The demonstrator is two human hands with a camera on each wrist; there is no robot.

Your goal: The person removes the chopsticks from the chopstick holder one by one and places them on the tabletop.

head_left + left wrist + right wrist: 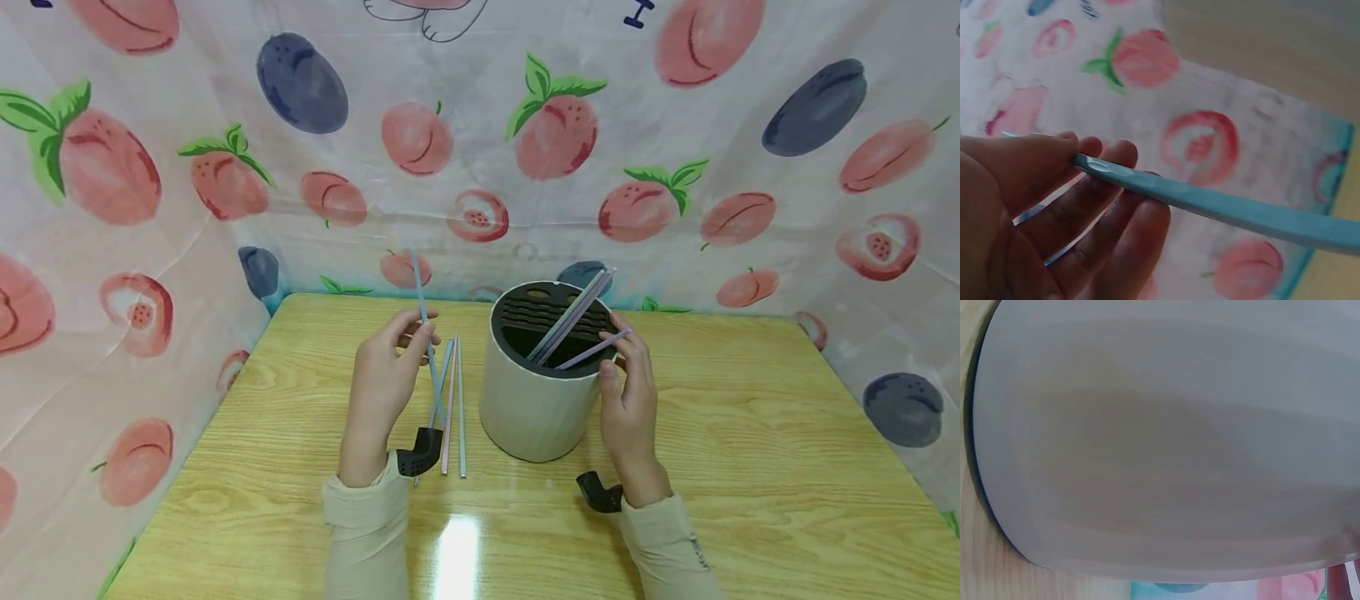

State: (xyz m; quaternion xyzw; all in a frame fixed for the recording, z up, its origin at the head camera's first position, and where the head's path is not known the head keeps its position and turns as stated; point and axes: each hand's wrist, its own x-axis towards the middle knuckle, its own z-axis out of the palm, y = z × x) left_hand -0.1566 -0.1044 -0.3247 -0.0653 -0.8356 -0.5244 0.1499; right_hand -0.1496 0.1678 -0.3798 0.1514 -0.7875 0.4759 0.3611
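My left hand (386, 367) pinches a light blue chopstick (418, 279) between thumb and fingers, its upper end pointing up and away. In the left wrist view this blue chopstick (1229, 203) has a faceted surface and crosses the bent fingers. My right hand (630, 392) grips the right side of a white utensil holder (525, 408) at its black rim. Several chopsticks (573, 312) lean out of the holder's opening, and a purple chopstick (585, 354) slants toward the right fingers. The holder's pale wall (1147, 456) fills most of the right wrist view.
Several blue and pink chopsticks (461, 417) lie on the wooden table (750, 417), between my left forearm and the holder. A fruit-printed cloth (465, 125) hangs behind the table and along both sides. Black camera mounts sit at both wrists.
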